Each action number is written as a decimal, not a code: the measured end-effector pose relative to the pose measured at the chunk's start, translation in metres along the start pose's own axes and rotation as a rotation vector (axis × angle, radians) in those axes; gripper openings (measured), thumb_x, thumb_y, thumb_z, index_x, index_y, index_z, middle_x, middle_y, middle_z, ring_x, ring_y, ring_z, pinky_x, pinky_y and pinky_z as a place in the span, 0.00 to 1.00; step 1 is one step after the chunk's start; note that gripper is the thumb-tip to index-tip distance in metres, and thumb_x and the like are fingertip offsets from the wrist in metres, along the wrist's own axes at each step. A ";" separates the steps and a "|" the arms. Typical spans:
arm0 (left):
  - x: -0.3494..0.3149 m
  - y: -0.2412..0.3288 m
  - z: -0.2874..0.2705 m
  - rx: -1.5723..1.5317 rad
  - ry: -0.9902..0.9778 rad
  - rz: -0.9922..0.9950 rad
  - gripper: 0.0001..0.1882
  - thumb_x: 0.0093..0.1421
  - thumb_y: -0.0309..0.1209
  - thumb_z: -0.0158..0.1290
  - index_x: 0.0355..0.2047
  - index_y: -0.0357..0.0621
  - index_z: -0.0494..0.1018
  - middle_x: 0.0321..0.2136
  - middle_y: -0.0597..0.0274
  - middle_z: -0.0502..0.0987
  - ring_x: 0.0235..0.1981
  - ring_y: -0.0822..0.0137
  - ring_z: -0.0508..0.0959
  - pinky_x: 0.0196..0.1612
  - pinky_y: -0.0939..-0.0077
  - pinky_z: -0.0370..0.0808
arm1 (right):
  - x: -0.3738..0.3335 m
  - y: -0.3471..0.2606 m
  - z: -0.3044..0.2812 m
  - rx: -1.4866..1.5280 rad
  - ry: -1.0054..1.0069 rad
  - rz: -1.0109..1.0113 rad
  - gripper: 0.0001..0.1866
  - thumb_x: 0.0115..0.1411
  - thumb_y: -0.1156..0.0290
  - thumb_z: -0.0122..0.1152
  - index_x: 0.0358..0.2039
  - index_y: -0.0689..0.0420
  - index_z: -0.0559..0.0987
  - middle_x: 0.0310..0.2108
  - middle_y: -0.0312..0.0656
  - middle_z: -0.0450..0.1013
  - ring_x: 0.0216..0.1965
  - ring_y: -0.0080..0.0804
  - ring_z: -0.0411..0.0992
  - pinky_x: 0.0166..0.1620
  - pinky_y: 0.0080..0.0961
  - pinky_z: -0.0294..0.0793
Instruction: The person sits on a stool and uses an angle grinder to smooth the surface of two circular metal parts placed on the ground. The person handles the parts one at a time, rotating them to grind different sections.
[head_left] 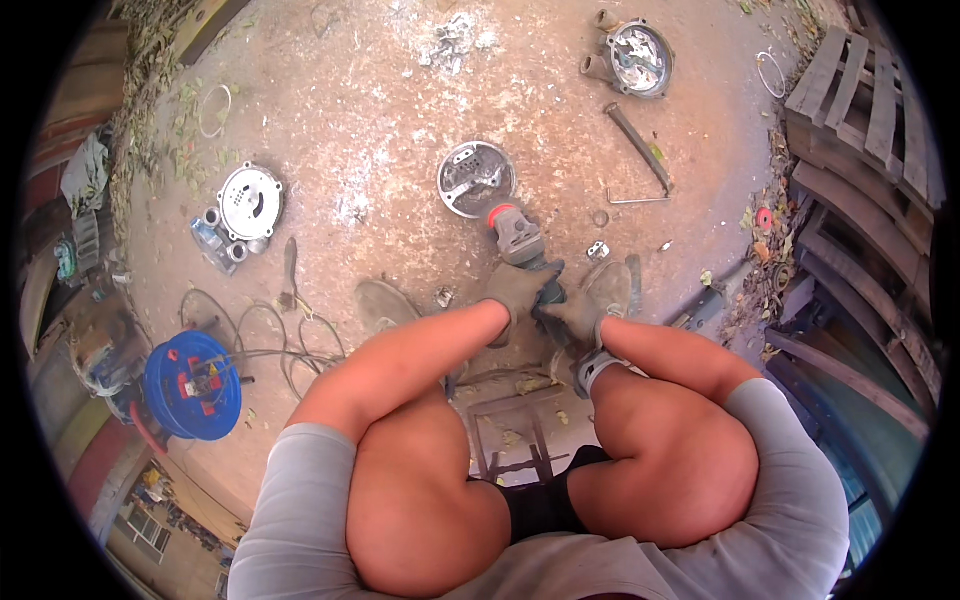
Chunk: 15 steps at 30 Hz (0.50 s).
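Both my hands, in dark work gloves, are wrapped round an angle grinder in front of me. My left hand grips it nearer the head, and my right hand holds the body further back. The grinder's head, with a red-orange part on it, meets the near right edge of a round metal housing on the ground. That housing has a bright rim and a darker inside with holes. Whether the disc touches the metal cannot be made out.
At left lie a round metal cover, small cylindrical parts and a blue cable reel with loose cable. A hammer, a hex key and another round housing lie at right. Wooden pallets line the right side.
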<state>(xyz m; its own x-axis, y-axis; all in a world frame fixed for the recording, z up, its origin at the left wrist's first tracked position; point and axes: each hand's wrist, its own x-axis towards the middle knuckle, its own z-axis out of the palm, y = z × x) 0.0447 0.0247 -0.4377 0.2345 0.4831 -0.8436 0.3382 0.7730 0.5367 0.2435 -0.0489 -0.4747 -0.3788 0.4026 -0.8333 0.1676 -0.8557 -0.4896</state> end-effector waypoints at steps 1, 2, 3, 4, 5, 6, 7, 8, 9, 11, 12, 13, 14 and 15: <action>-0.006 0.011 0.001 0.014 0.025 -0.017 0.31 0.65 0.55 0.69 0.51 0.37 0.85 0.42 0.52 0.88 0.43 0.64 0.86 0.48 0.64 0.81 | -0.002 -0.003 0.000 0.066 -0.012 -0.015 0.19 0.67 0.70 0.69 0.56 0.60 0.81 0.43 0.45 0.85 0.39 0.36 0.84 0.45 0.36 0.84; -0.010 0.017 0.002 0.027 0.050 -0.034 0.31 0.64 0.55 0.69 0.50 0.36 0.85 0.42 0.52 0.88 0.43 0.63 0.86 0.48 0.64 0.81 | -0.005 -0.006 0.001 0.132 -0.024 -0.029 0.19 0.67 0.70 0.69 0.56 0.60 0.81 0.43 0.45 0.85 0.39 0.36 0.84 0.45 0.36 0.84; -0.012 0.008 0.005 0.007 0.101 -0.026 0.31 0.63 0.56 0.69 0.48 0.37 0.86 0.41 0.51 0.89 0.42 0.61 0.87 0.47 0.62 0.81 | -0.007 -0.007 0.003 0.009 -0.021 -0.046 0.18 0.67 0.71 0.68 0.56 0.60 0.81 0.43 0.45 0.85 0.39 0.36 0.84 0.45 0.37 0.84; -0.013 -0.008 0.008 -0.011 0.158 -0.013 0.32 0.62 0.58 0.70 0.46 0.38 0.86 0.40 0.51 0.89 0.41 0.58 0.88 0.47 0.61 0.82 | -0.010 -0.015 0.009 -0.116 -0.020 -0.070 0.18 0.67 0.71 0.67 0.56 0.60 0.80 0.43 0.45 0.85 0.39 0.37 0.84 0.44 0.37 0.84; -0.011 -0.021 0.010 -0.029 0.213 -0.002 0.32 0.60 0.59 0.70 0.44 0.39 0.87 0.39 0.51 0.89 0.40 0.55 0.89 0.46 0.60 0.82 | -0.011 -0.018 0.012 -0.239 -0.018 -0.092 0.17 0.68 0.72 0.67 0.56 0.60 0.80 0.43 0.46 0.85 0.38 0.37 0.84 0.44 0.37 0.84; -0.002 -0.032 0.008 -0.057 0.183 -0.009 0.32 0.60 0.59 0.70 0.44 0.39 0.87 0.38 0.51 0.89 0.39 0.55 0.89 0.46 0.60 0.82 | -0.007 -0.014 0.013 -0.149 -0.041 -0.093 0.17 0.68 0.71 0.67 0.56 0.60 0.80 0.43 0.45 0.85 0.38 0.37 0.84 0.44 0.37 0.84; 0.002 -0.035 0.007 -0.086 0.143 -0.016 0.32 0.60 0.59 0.70 0.44 0.39 0.87 0.38 0.51 0.89 0.39 0.55 0.89 0.46 0.60 0.82 | -0.004 -0.008 0.013 -0.058 -0.056 -0.089 0.17 0.68 0.70 0.67 0.56 0.60 0.80 0.43 0.45 0.85 0.38 0.37 0.84 0.44 0.37 0.84; 0.007 -0.037 0.008 -0.115 0.104 -0.023 0.31 0.60 0.59 0.70 0.43 0.39 0.87 0.37 0.50 0.89 0.38 0.56 0.88 0.46 0.60 0.82 | -0.003 -0.002 0.013 0.034 -0.071 -0.086 0.17 0.68 0.70 0.67 0.55 0.60 0.81 0.43 0.45 0.85 0.38 0.37 0.84 0.44 0.37 0.84; 0.013 -0.037 0.010 -0.127 0.069 -0.019 0.30 0.62 0.55 0.70 0.46 0.38 0.86 0.39 0.52 0.89 0.39 0.59 0.87 0.47 0.62 0.82 | -0.002 0.004 0.009 0.070 -0.059 -0.069 0.17 0.67 0.69 0.68 0.55 0.60 0.81 0.42 0.45 0.85 0.38 0.37 0.84 0.44 0.36 0.84; 0.009 -0.013 0.007 -0.157 0.010 -0.010 0.26 0.65 0.48 0.70 0.50 0.36 0.85 0.43 0.56 0.88 0.41 0.65 0.85 0.48 0.66 0.81 | 0.001 0.004 0.003 0.133 -0.046 -0.037 0.18 0.67 0.67 0.69 0.54 0.59 0.82 0.41 0.44 0.85 0.38 0.36 0.84 0.44 0.36 0.84; 0.004 -0.008 0.006 -0.152 0.034 -0.014 0.26 0.66 0.48 0.70 0.50 0.36 0.85 0.43 0.56 0.88 0.42 0.65 0.85 0.48 0.66 0.81 | 0.001 0.003 0.002 0.105 -0.050 -0.009 0.18 0.67 0.67 0.69 0.54 0.60 0.82 0.41 0.44 0.85 0.38 0.36 0.84 0.44 0.36 0.84; 0.001 -0.006 0.005 -0.145 0.058 -0.018 0.26 0.66 0.48 0.70 0.50 0.36 0.84 0.42 0.56 0.88 0.42 0.65 0.85 0.48 0.66 0.81 | 0.000 0.000 0.002 0.078 -0.054 0.017 0.18 0.66 0.66 0.69 0.54 0.60 0.82 0.40 0.44 0.85 0.38 0.36 0.84 0.44 0.35 0.84; -0.004 -0.004 0.005 -0.137 0.081 -0.021 0.26 0.66 0.48 0.70 0.51 0.36 0.84 0.42 0.56 0.88 0.42 0.66 0.85 0.47 0.66 0.81 | -0.002 -0.004 0.003 0.052 -0.057 0.044 0.18 0.66 0.66 0.69 0.54 0.60 0.82 0.39 0.43 0.85 0.38 0.36 0.84 0.44 0.35 0.84; -0.010 -0.003 0.006 -0.079 0.084 -0.068 0.27 0.66 0.49 0.70 0.51 0.37 0.84 0.42 0.55 0.88 0.42 0.65 0.85 0.47 0.66 0.81 | -0.006 -0.005 0.006 0.021 -0.048 -0.004 0.18 0.66 0.66 0.69 0.54 0.60 0.82 0.39 0.44 0.85 0.38 0.35 0.84 0.44 0.35 0.84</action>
<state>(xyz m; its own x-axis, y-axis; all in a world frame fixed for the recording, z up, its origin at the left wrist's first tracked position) 0.0467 0.0150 -0.4310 0.1354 0.4585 -0.8783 0.2775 0.8334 0.4779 0.2397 -0.0490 -0.4660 -0.4226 0.3905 -0.8179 0.1469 -0.8610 -0.4870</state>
